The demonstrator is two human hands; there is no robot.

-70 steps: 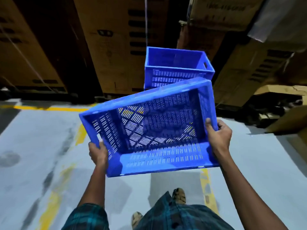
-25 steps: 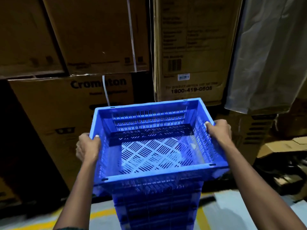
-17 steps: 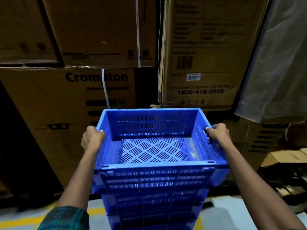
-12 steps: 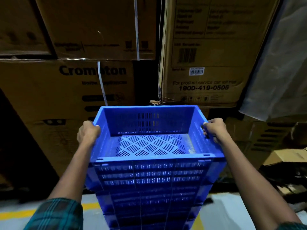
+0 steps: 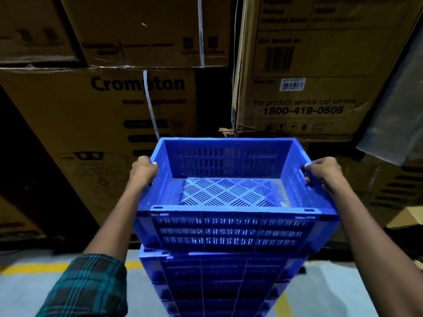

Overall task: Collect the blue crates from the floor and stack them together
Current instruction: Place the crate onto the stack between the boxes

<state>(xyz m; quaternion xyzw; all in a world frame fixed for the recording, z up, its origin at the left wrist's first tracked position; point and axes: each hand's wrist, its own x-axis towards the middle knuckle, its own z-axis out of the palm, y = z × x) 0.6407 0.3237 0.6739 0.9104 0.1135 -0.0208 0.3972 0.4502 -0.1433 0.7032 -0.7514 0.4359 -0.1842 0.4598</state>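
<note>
A blue slotted crate sits level on top of a stack of blue crates in front of me. My left hand grips its left rim. My right hand grips the handle slot in its right wall. The crate is empty; its perforated floor shows. The foot of the stack is cut off by the lower edge of the view.
Large brown cardboard boxes rise like a wall right behind the stack. A grey plastic sheet hangs at the right. A yellow line runs across the grey floor. More cartons lie at the far right.
I carried the crate from the open floor to the stack and lowered it onto the top. Over the last second it sank and levelled. Both hands kept their hold.
</note>
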